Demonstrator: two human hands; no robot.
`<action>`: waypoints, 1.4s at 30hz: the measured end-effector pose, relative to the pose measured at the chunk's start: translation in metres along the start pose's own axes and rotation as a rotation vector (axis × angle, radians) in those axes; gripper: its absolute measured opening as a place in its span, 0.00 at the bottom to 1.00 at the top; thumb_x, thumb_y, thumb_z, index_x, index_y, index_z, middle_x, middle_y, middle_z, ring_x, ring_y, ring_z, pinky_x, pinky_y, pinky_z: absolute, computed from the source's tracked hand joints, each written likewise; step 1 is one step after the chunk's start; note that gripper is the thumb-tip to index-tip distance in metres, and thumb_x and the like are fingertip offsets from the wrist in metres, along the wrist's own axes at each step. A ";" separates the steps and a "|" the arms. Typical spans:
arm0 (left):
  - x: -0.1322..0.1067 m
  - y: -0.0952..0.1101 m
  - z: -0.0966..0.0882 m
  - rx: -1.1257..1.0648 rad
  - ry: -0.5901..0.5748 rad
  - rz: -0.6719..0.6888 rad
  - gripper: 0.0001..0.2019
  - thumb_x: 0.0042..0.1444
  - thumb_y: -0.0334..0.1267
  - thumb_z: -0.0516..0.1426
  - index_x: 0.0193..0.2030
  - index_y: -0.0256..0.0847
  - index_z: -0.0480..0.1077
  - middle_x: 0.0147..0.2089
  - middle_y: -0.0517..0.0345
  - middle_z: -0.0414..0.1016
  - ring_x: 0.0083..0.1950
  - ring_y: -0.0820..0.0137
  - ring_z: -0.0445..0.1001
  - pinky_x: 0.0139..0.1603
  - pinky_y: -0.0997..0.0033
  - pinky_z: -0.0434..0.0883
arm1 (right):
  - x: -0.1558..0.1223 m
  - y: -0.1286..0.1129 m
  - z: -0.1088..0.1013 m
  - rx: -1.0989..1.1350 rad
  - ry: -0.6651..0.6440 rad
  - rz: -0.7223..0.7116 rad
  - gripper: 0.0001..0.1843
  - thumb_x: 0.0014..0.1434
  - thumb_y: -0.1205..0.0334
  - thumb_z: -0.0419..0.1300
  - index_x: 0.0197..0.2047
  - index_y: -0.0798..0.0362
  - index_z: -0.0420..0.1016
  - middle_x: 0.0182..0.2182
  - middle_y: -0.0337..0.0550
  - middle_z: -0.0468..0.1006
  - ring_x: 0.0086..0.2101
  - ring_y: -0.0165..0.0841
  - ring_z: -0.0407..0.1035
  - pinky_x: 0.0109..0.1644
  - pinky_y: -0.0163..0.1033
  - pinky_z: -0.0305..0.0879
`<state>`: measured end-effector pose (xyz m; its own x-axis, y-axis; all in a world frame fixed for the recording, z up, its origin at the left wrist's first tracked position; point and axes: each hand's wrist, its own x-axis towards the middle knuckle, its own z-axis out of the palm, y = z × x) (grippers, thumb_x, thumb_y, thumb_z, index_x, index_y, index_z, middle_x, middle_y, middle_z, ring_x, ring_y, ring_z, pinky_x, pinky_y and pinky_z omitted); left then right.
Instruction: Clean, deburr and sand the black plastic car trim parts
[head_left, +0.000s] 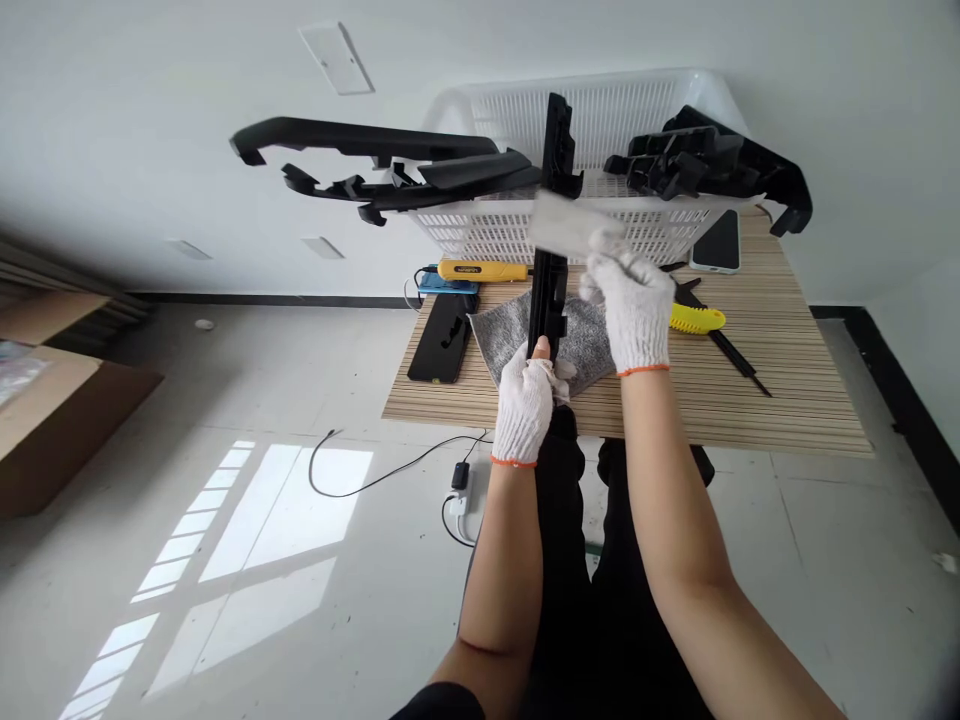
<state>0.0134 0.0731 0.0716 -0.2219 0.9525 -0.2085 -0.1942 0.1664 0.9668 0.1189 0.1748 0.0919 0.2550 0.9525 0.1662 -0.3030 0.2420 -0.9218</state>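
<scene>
My left hand (pixel 525 400), in a white knit glove, is closed around the near end of a long black plastic part (pixel 553 200) that stands lengthwise over a grey cloth (pixel 510 335) on the small wooden table (pixel 780 390). My right hand (pixel 634 305), also gloved, is closed on a pale wipe (pixel 566 222), blurred by motion, held against the part near its middle. The part's far end reaches up in front of the white basket (pixel 600 115).
The white basket carries several long black plastic trim pieces (pixel 375 165) and a bulky black part (pixel 720 160). On the table lie a dark phone (pixel 441 340), a second phone (pixel 718 242), a yellow utility knife (pixel 480 270), a yellow-handled cutter (pixel 697 318) and a thin black tool (pixel 739 362). A cardboard box (pixel 52 420) stands left; a cable (pixel 390 470) lies on the floor.
</scene>
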 end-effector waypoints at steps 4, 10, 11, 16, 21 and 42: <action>0.000 0.000 0.000 0.003 -0.004 -0.021 0.17 0.66 0.53 0.56 0.34 0.42 0.63 0.27 0.59 0.76 0.21 0.77 0.67 0.21 0.77 0.65 | -0.004 -0.008 -0.008 0.005 0.031 -0.014 0.09 0.56 0.54 0.69 0.40 0.45 0.80 0.31 0.36 0.77 0.29 0.31 0.72 0.34 0.40 0.74; 0.000 0.001 0.000 0.001 0.005 -0.027 0.17 0.66 0.53 0.56 0.36 0.42 0.65 0.27 0.58 0.76 0.21 0.76 0.68 0.21 0.76 0.65 | -0.004 -0.010 -0.025 0.012 0.251 -0.200 0.07 0.52 0.61 0.69 0.36 0.47 0.78 0.33 0.37 0.78 0.26 0.28 0.67 0.28 0.35 0.66; 0.001 0.001 0.000 -0.002 0.002 -0.028 0.17 0.66 0.53 0.56 0.36 0.41 0.65 0.27 0.58 0.76 0.21 0.76 0.68 0.22 0.76 0.65 | -0.004 -0.010 -0.027 0.025 0.255 -0.208 0.07 0.53 0.62 0.68 0.37 0.46 0.77 0.33 0.37 0.78 0.26 0.28 0.68 0.28 0.35 0.66; 0.001 0.001 0.000 -0.011 -0.011 -0.013 0.17 0.64 0.54 0.58 0.36 0.41 0.66 0.26 0.59 0.75 0.20 0.77 0.66 0.20 0.76 0.64 | -0.007 -0.010 -0.026 -0.079 0.030 -0.073 0.08 0.55 0.58 0.68 0.38 0.47 0.76 0.33 0.38 0.77 0.28 0.30 0.69 0.30 0.39 0.68; 0.000 0.002 0.001 -0.009 0.000 -0.021 0.16 0.66 0.53 0.56 0.37 0.41 0.66 0.26 0.59 0.75 0.20 0.77 0.66 0.21 0.77 0.64 | -0.008 -0.003 -0.020 -0.082 0.105 -0.112 0.07 0.59 0.56 0.66 0.40 0.44 0.74 0.29 0.35 0.72 0.25 0.30 0.66 0.27 0.39 0.66; 0.001 0.001 0.000 0.019 -0.008 -0.010 0.16 0.66 0.52 0.56 0.35 0.41 0.64 0.26 0.58 0.75 0.21 0.77 0.67 0.20 0.78 0.63 | -0.013 -0.011 -0.020 -0.105 0.022 -0.143 0.07 0.55 0.59 0.68 0.33 0.47 0.73 0.34 0.36 0.80 0.27 0.28 0.70 0.30 0.37 0.72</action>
<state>0.0131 0.0746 0.0727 -0.2128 0.9527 -0.2168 -0.1784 0.1802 0.9673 0.1375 0.1555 0.0930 0.3088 0.9052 0.2919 -0.1646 0.3531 -0.9210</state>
